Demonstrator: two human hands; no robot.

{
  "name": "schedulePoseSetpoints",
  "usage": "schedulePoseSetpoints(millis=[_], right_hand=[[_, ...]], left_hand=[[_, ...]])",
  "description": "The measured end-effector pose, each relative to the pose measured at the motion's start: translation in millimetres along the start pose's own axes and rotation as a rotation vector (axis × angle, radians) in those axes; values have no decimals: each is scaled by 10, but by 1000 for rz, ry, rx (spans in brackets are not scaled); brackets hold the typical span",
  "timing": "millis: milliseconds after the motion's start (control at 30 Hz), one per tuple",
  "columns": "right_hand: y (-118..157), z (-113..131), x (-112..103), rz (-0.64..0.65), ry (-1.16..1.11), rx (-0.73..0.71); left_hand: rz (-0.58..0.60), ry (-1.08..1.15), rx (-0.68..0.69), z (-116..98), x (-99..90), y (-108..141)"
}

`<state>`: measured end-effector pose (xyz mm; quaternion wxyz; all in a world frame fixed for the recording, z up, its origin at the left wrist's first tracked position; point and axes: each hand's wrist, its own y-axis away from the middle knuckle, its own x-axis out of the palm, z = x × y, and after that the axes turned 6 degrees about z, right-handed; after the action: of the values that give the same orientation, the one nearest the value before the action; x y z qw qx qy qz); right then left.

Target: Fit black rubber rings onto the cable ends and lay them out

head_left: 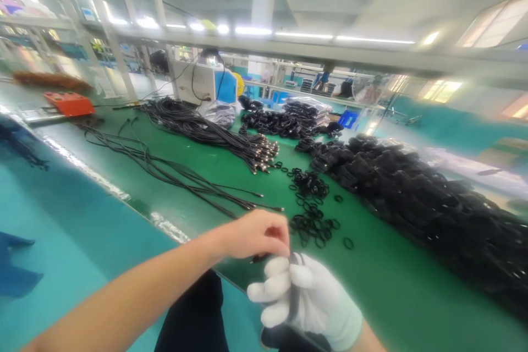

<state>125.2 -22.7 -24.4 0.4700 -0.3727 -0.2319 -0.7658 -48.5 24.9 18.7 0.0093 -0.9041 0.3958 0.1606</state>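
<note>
My bare left hand [259, 234] is closed in a pinch, its fingertips meeting the top of my right hand. What it pinches is hidden. A white glove covers my right hand [309, 291], whose fingers are curled around a black strip [294, 300] running down across the palm. A dark piece [284, 336] shows below the glove, partly out of frame. Just beyond my hands, loose black rings [315, 225] lie scattered on the green work surface [247, 187]. Several black cables [198, 184] with metal tips stretch leftward from near my left hand.
Farther back lies a thick bundle of black cables [206, 132] with metal connectors. A long heap of black items [412, 192] fills the right side, and another black pile [284, 121] sits behind. An orange-red box [70, 104] and a white-and-blue machine [206, 82] stand at the left and back.
</note>
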Motion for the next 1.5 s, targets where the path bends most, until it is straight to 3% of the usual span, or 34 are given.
schedulePoseSetpoints(millis=[100, 267, 500, 700, 900, 1100, 1300, 1400, 1500], right_hand=[[-23, 5, -12, -21, -42, -79], [-80, 26, -83, -89, 69, -116], [-110, 137, -26, 22, 296, -101], [-125, 294, 84, 68, 521, -75], [-119, 336, 84, 57, 577, 64], [16, 374, 130, 25, 740, 266], [111, 308, 239, -71, 863, 223], [121, 325, 294, -67, 876, 247], [130, 419, 400, -28, 905, 289]], left_hand=[[-161, 180, 38, 159, 171, 40], [-393, 207, 107, 238, 303, 76], [-189, 310, 116, 266, 278, 159], [-438, -89, 191, 196, 381, 209], [-418, -41, 209, 198, 416, 201], [-579, -86, 429, 283, 541, 156], [-746, -197, 671, 233, 677, 181], [-698, -220, 618, 127, 621, 245], [-484, -271, 496, 1, 537, 327]])
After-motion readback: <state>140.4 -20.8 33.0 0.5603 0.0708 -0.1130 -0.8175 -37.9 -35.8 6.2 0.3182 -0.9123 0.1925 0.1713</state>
